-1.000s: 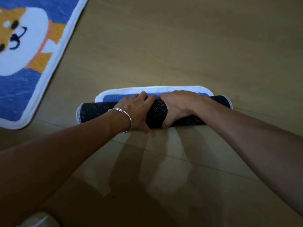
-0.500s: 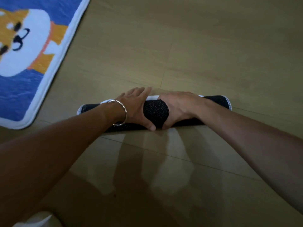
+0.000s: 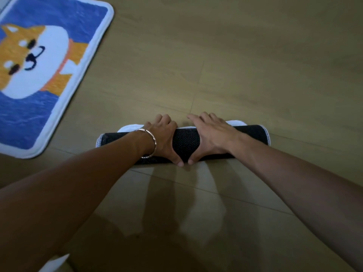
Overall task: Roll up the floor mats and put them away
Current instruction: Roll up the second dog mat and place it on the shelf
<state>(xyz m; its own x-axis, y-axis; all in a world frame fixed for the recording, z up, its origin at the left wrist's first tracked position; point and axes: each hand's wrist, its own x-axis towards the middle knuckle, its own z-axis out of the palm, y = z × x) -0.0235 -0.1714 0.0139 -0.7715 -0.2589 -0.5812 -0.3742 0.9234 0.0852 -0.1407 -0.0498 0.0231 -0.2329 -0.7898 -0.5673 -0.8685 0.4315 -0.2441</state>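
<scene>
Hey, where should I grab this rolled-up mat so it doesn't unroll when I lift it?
Grip the rolled mat at mid-length, coming from above: fingers over the far side to pin the loose white edge lying there, thumb on the near side. It is a long cylinder, so the centre should balance both ends.

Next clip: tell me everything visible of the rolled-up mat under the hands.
The rolled mat lies across the wooden floor, almost fully rolled, black dotted backing outward, white stitched edging at both ends. A thin white strip of its border lies flat behind it. The left hand curls over its middle; the right hand presses with straighter fingers, thumbs nearly meeting on the near side.
</scene>
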